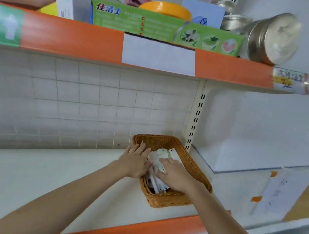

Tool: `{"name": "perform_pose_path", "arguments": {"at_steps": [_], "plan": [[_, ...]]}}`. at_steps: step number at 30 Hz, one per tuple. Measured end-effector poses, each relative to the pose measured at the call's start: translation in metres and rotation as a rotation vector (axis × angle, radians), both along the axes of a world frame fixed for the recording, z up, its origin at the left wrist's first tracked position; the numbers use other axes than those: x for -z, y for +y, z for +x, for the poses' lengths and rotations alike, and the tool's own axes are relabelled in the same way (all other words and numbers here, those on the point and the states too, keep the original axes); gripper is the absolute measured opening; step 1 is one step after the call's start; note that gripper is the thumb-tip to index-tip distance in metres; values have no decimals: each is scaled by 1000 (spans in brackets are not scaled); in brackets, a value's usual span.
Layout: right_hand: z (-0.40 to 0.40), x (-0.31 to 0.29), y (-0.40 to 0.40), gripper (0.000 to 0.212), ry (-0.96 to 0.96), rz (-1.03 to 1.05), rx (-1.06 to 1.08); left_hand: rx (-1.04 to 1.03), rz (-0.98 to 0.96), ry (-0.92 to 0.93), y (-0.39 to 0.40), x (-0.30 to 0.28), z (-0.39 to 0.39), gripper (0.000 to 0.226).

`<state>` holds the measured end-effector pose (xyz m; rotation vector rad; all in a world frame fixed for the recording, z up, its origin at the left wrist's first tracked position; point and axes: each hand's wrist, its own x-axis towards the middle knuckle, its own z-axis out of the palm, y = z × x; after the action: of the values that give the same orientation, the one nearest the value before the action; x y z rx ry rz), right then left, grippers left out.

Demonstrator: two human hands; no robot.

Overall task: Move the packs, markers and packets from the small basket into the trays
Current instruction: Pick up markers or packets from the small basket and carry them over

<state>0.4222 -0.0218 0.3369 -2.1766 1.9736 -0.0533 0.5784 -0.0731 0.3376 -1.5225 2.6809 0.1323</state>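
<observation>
Both hands reach into the small woven brown wicker basket (199, 174) on the white shelf (42, 176), far right. The left hand (135, 163) lies flat, fingers straight, on the white paper packets (161, 155); the right hand (176, 176) curls over them, grasping.

A white shelf board (23, 168) with an orange front edge (133, 231) runs below a second orange-edged shelf (71, 39). Behind them is a white gridded back panel (73, 95), with a slotted upright (196, 118) at its right edge. Beyond the upright stands a plain white wall (279, 114).
</observation>
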Motion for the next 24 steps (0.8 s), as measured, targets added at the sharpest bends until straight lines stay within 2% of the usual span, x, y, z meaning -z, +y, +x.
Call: {"name": "perform_pose_path", "arguments": {"at_steps": [4, 7, 10, 11, 14, 19, 24], "plan": [[6, 6, -24, 59, 26, 34, -50, -17, -81, 34, -9, 9, 6, 58], [6, 5, -36, 54, 68, 50, -85, -46, -111, 132, -7, 9, 5, 47], [3, 7, -46, 30, -7, 65, -132, -95, -106, 221, -7, 9, 1, 31], [1, 9, -49, 31, -34, 67, -137, -126, -107, 233, -6, 8, -2, 27], [-10, 9, -49, 38, -86, 27, -157, -199, -108, 216, 1, 1, -19, 24], [-42, 6, -48, 23, -167, -82, -133, -316, -74, 160, 4, -2, -57, 23], [-59, 10, -46, 26, -245, -191, -122, -430, -81, 85, 2, 5, -85, 25]]}}
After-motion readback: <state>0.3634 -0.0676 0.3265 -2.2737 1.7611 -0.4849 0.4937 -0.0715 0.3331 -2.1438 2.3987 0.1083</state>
